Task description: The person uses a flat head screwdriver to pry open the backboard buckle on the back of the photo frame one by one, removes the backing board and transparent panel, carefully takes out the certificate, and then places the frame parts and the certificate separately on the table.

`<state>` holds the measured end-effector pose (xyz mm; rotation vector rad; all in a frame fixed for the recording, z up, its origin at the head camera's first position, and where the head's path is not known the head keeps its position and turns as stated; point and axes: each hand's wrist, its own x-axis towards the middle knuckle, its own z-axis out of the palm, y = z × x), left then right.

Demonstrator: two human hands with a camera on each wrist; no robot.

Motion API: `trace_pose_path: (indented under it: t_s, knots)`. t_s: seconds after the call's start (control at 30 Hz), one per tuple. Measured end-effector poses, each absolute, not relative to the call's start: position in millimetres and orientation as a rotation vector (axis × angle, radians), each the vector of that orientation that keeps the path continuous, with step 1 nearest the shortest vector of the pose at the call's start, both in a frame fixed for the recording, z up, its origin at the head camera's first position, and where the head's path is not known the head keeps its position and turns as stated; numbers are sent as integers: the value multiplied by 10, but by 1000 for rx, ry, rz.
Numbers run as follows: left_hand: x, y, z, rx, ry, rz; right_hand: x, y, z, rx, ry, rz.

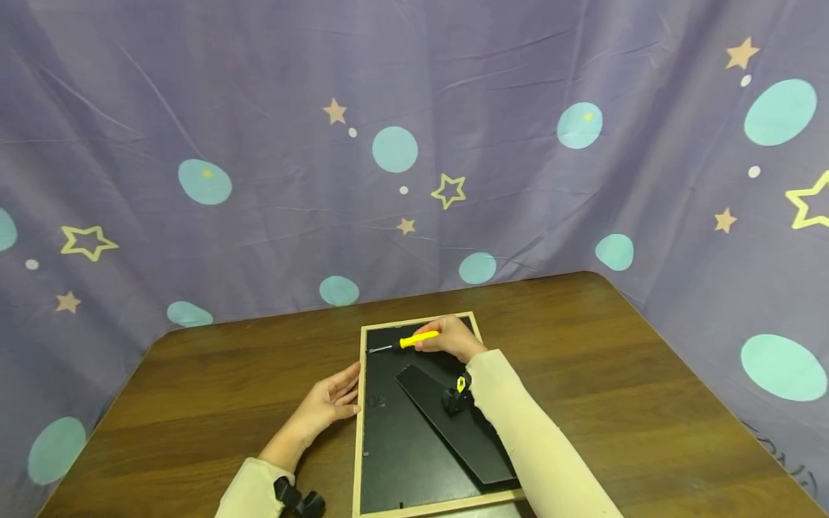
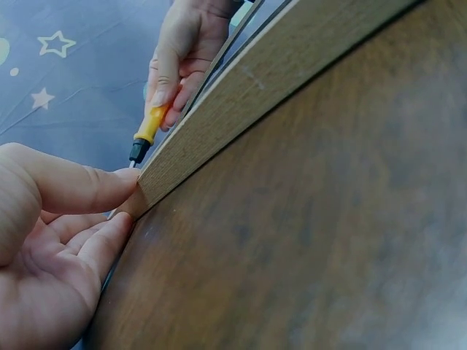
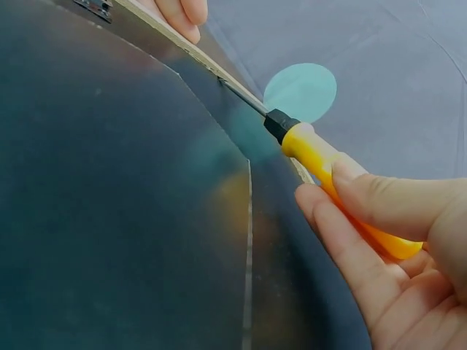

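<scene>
A picture frame (image 1: 358,460) with a light wood rim lies on the table, its black backing board (image 1: 401,432) facing up. My right hand (image 1: 453,339) pinches the yellow handle of a screwdriver (image 3: 314,154) between thumb and fingers. The blade's tip meets the inner left edge of the frame, near the far left corner. My left hand (image 1: 330,403) rests against the outer left side of the rim, thumb and fingertips touching the wood. In the left wrist view those fingers (image 2: 109,244) look nearly straight. A black easel stand (image 1: 447,424) lies on the backing under my right forearm.
The brown wooden table (image 1: 214,388) spreads around the frame on both sides. Behind it hangs a purple curtain (image 1: 285,216) with stars and teal spots. Small dark tabs show along the frame's inner edge, and a metal hinge (image 3: 95,7) appears in the right wrist view.
</scene>
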<state>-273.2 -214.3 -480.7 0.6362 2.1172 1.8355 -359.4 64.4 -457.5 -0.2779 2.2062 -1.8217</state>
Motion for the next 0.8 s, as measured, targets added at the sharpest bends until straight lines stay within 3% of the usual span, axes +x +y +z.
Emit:
trace_pose_path:
  t_s: [0.8]
  knots:
    - [-2757,-2157,-4800,631,2097,1821,-3601,472,-4473,-333,2114,-2012]
